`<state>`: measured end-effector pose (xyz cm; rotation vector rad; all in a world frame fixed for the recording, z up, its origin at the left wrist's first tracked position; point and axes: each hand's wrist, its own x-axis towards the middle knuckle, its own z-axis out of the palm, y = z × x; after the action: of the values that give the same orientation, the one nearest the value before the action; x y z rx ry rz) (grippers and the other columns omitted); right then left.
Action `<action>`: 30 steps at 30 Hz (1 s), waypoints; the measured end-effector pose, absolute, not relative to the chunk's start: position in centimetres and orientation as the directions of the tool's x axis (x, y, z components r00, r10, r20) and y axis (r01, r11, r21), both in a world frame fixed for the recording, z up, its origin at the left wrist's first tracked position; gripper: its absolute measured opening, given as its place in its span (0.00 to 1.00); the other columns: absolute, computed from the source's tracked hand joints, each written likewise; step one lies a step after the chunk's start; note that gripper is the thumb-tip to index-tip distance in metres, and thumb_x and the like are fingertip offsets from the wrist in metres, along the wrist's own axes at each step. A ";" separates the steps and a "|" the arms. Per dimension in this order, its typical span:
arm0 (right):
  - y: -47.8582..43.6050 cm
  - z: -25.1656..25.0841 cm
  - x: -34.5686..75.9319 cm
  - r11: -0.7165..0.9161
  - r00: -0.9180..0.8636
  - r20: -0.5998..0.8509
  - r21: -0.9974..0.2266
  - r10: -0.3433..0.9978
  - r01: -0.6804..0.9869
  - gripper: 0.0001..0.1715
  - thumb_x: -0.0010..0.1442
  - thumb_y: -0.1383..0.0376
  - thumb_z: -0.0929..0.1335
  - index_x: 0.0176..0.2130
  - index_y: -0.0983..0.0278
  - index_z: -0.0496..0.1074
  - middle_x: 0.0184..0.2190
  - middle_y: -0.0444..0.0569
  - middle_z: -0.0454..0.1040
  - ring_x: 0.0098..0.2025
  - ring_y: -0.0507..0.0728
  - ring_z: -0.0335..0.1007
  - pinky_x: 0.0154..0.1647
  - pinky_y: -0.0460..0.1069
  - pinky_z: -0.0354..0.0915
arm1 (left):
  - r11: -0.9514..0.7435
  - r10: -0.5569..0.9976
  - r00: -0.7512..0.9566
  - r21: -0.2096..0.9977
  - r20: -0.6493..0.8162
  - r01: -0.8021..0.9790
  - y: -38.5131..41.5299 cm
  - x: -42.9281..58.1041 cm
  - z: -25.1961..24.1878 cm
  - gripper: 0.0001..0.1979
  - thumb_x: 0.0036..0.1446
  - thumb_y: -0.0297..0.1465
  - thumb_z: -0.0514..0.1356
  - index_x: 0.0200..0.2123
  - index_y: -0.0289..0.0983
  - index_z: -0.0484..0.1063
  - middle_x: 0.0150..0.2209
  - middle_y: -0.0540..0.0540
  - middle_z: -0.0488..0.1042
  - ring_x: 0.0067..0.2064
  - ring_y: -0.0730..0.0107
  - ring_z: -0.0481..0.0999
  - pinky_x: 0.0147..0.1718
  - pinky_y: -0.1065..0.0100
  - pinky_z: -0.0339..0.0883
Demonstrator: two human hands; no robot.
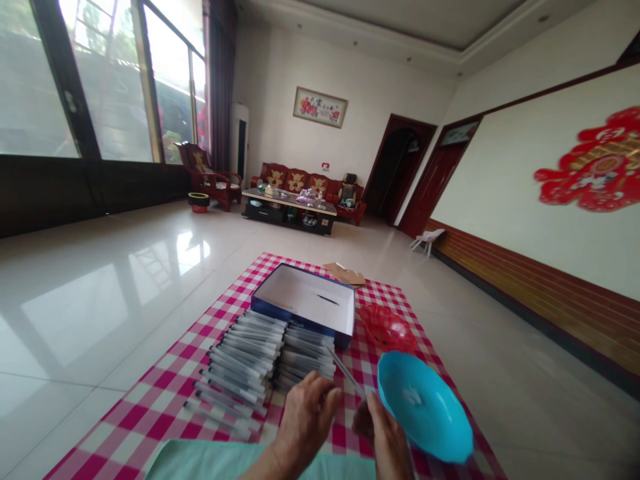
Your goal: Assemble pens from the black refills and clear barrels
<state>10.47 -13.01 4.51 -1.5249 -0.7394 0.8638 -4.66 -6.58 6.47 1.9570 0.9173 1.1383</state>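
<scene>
My right hand point(384, 430) grips the lower end of a slim translucent pen point(345, 367), which tilts up and leftward toward the box. Close by on the left, my left hand point(309, 413) has its fingers curled in; what they hold, if anything, is hidden. Beyond and left of it lie two columns of pens, a longer left pile point(245, 360) with dark ends and a right pile point(306, 353) partly behind my hand. A blue-rimmed white box point(285, 287) behind them contains one thin dark refill point(328, 300). Right of my right hand, a turquoise bowl point(440, 420) holds small whitish pieces point(414, 397).
A red scalloped bowl point(387, 327) stands between the box and the turquoise bowl. Brown cardboard point(350, 275) lies behind the box. A pale green cloth point(210, 459) covers the near edge of the pink checked tablecloth point(165, 387). Farther off are a low table point(287, 210) and sofa.
</scene>
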 end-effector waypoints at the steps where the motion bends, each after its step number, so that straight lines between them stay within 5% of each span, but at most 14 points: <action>1: -12.9 4.1 10.0 -0.116 0.524 -0.155 -0.987 0.837 -0.106 0.26 0.52 0.42 0.65 0.24 0.62 0.70 0.22 0.48 0.74 0.26 0.58 0.70 0.28 0.50 0.66 | -0.401 0.875 0.356 0.903 0.327 0.155 -6.4 -4.4 6.2 0.15 0.61 0.37 0.52 0.38 0.36 0.76 0.28 0.46 0.74 0.30 0.67 0.73 0.31 0.69 0.64; 4: -12.5 2.4 7.6 -0.091 0.477 -0.233 -0.949 0.847 -0.303 0.28 0.48 0.41 0.67 0.23 0.62 0.69 0.20 0.46 0.72 0.22 0.56 0.68 0.23 0.49 0.64 | -0.072 0.922 0.372 0.991 0.111 -0.115 -5.7 -3.7 5.7 0.22 0.58 0.44 0.54 0.46 0.33 0.73 0.27 0.47 0.74 0.27 0.70 0.72 0.26 0.71 0.63; 8: -12.6 1.7 4.0 -0.179 0.275 -0.301 -0.902 0.913 -0.392 0.36 0.46 0.34 0.63 0.20 0.64 0.67 0.14 0.44 0.66 0.16 0.51 0.63 0.18 0.46 0.59 | 0.205 0.911 0.410 0.912 -0.045 -0.356 -5.6 -3.1 6.1 0.22 0.51 0.44 0.61 0.42 0.32 0.73 0.28 0.48 0.74 0.26 0.73 0.71 0.23 0.74 0.62; 11: -13.4 3.9 3.9 -0.264 0.127 -0.279 -0.957 0.952 -0.123 0.37 0.53 0.37 0.59 0.23 0.67 0.71 0.15 0.47 0.69 0.17 0.51 0.64 0.19 0.45 0.59 | 0.349 0.877 0.461 0.839 -0.135 -0.418 -5.6 -3.4 6.5 0.23 0.48 0.42 0.63 0.45 0.35 0.71 0.27 0.50 0.72 0.20 0.79 0.66 0.17 0.76 0.56; 15: -14.3 7.4 9.2 -0.156 0.185 -0.090 -0.909 0.979 0.387 0.23 0.58 0.51 0.63 0.30 0.65 0.75 0.23 0.47 0.75 0.25 0.54 0.69 0.25 0.46 0.62 | 0.346 0.868 0.477 0.854 -0.134 -0.389 -5.1 -4.0 6.5 0.24 0.47 0.38 0.62 0.48 0.34 0.70 0.25 0.52 0.71 0.17 0.81 0.60 0.14 0.77 0.52; 18: -14.0 7.7 15.6 -0.153 0.346 0.147 -0.692 0.927 0.706 0.19 0.59 0.56 0.62 0.38 0.64 0.76 0.34 0.51 0.78 0.36 0.57 0.73 0.38 0.48 0.66 | 0.369 0.845 0.507 0.871 -0.169 -0.324 -4.8 -4.3 5.8 0.21 0.46 0.35 0.61 0.45 0.33 0.71 0.25 0.52 0.71 0.18 0.80 0.60 0.14 0.77 0.51; 20: -13.4 7.0 19.9 -0.244 0.372 0.236 -0.437 0.898 0.866 0.18 0.60 0.60 0.60 0.40 0.63 0.76 0.38 0.52 0.78 0.40 0.58 0.73 0.43 0.48 0.65 | 0.364 0.828 0.534 0.890 -0.174 -0.274 -4.9 -4.4 5.3 0.16 0.47 0.34 0.59 0.39 0.32 0.73 0.25 0.51 0.70 0.17 0.81 0.60 0.14 0.77 0.50; 25: -12.1 4.8 26.0 -0.341 0.408 0.226 -0.283 0.885 0.897 0.14 0.54 0.67 0.62 0.33 0.64 0.77 0.32 0.54 0.76 0.36 0.61 0.73 0.40 0.51 0.65 | 0.310 0.808 0.567 0.933 -0.158 -0.182 -5.3 -4.0 4.3 0.12 0.49 0.37 0.57 0.30 0.32 0.71 0.22 0.50 0.70 0.15 0.82 0.57 0.13 0.76 0.44; 30: -11.3 4.2 26.5 -0.327 0.381 0.198 -0.260 0.903 0.909 0.10 0.51 0.69 0.66 0.24 0.62 0.76 0.27 0.51 0.73 0.33 0.59 0.71 0.37 0.50 0.63 | 0.265 0.781 0.607 0.958 -0.146 -0.111 -5.5 -3.8 4.6 0.14 0.49 0.40 0.57 0.23 0.33 0.68 0.19 0.51 0.68 0.14 0.82 0.57 0.12 0.75 0.43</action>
<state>26.55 -11.27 4.23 -2.3204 -1.5842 -0.0243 -3.77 -5.47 4.56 1.1528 0.7056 0.6751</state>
